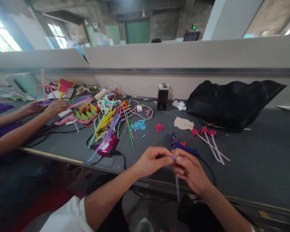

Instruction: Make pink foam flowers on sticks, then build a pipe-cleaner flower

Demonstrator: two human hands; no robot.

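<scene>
My left hand and my right hand meet above the front edge of the table. Their fingertips pinch a small purple piece between them; most of it is hidden by the fingers. Just behind my right hand lies a blue glue gun with an orange trigger. A pale, translucent stick shows below my hands, past the table edge. To the right rest three red flowers, two on pale fuzzy stems and one on a thin wooden-looking stick.
Small blue pieces and red pieces lie in piles. Pipe cleaners heap at left near a magenta box. A phone stands at the back, left of a black bag. Another person's hands work at far left.
</scene>
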